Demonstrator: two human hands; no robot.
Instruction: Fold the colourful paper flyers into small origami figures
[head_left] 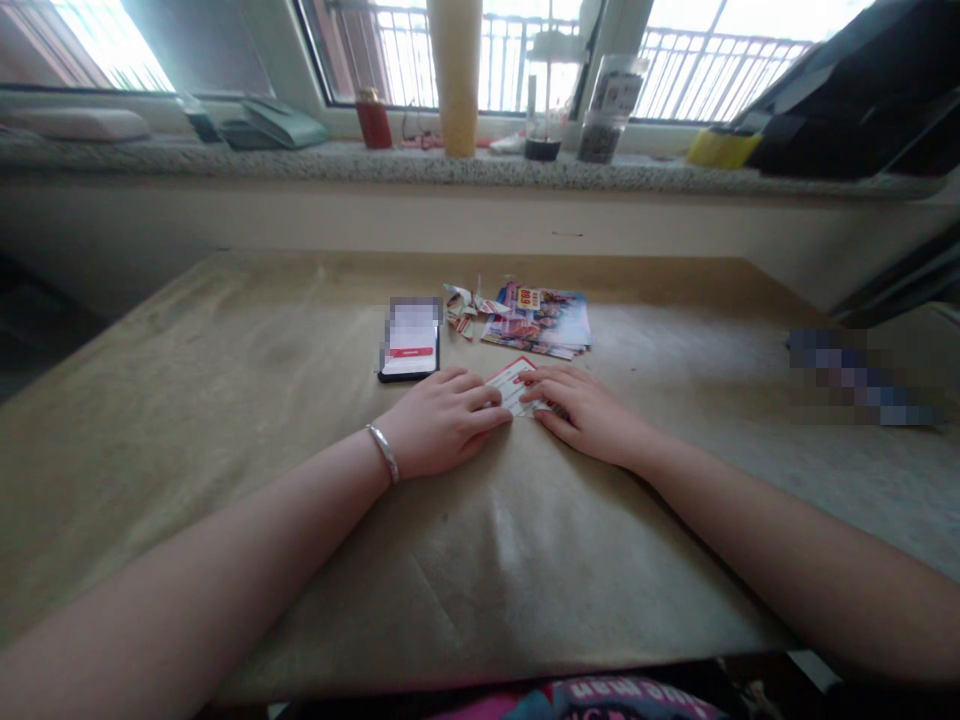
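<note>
We have our left hand (442, 422) and right hand (586, 410) on a flat white red-edged paper sheet (513, 384), folding apparently partial, can't tell if either grip pinches.

Looks like a room in a home. Has a speckled stone windowsill (412, 172) lined with everyday odds and ends, among them a red container (375, 122), a tall yellowish cylinder (459, 85) and a pale green item (281, 125). Looks out through windows (517, 30) onto a balcony-like railing (405, 55). Also includes a broad tan surface (187, 400), smooth and slightly creased, bearing a phone (411, 335).
</note>
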